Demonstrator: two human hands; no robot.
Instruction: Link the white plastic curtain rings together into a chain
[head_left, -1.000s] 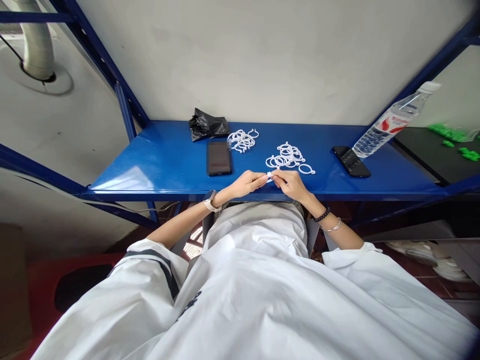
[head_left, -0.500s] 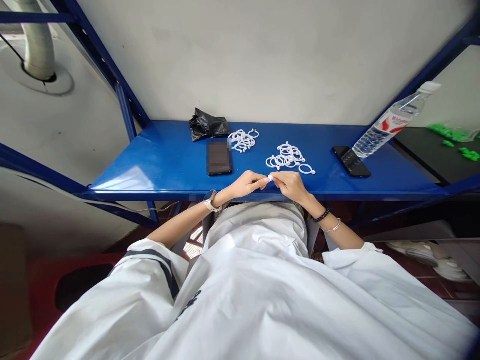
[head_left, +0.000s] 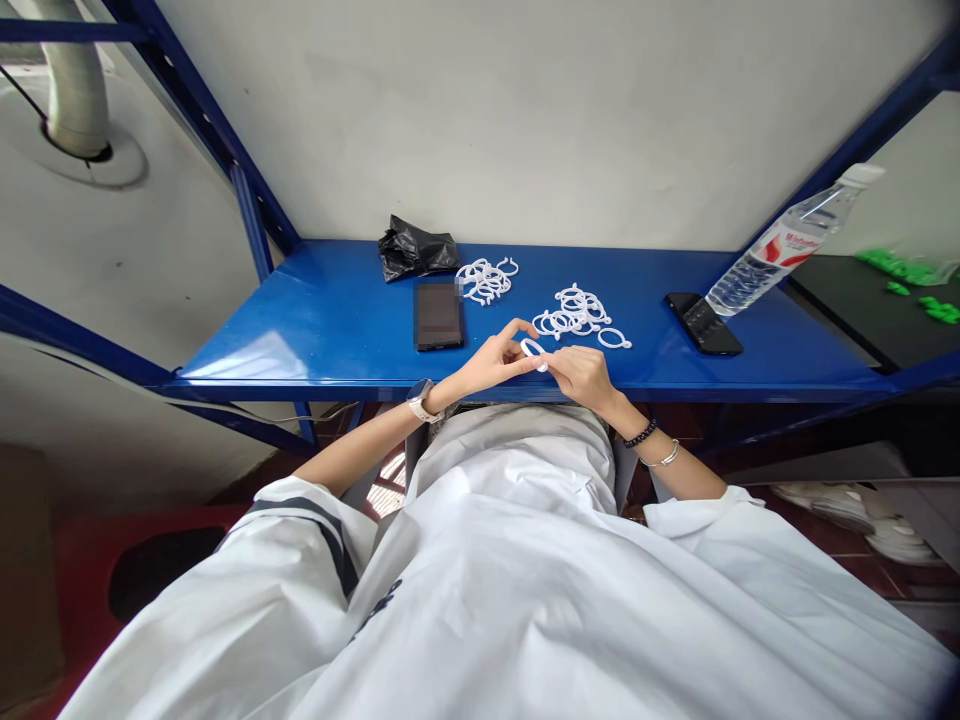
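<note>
A white plastic curtain ring (head_left: 533, 348) is held between my two hands, tilted, just above the front edge of the blue table (head_left: 337, 310). My left hand (head_left: 496, 362) has its thumb and forefinger curved around the ring's side. Fingers of my right hand (head_left: 585, 376) pinch its lower right part, where a small white bit shows. Right behind my hands lies a pile of similar white rings (head_left: 574, 312), with a single ring (head_left: 614, 339) at its right. Another heap of white rings (head_left: 487, 282), some with gaps, sits farther back to the left.
A dark phone-like device (head_left: 439, 315) lies left of my hands, with a crumpled black plastic bag (head_left: 417, 250) behind it. To the right, a water bottle (head_left: 787, 245) stands near a black phone (head_left: 703, 323). Blue shelf posts (head_left: 251, 220) border the table.
My left forefinger has lifted and spread away from the thumb. The ring between my hands has turned, so its round opening now shows. Everything on the table is unchanged.
</note>
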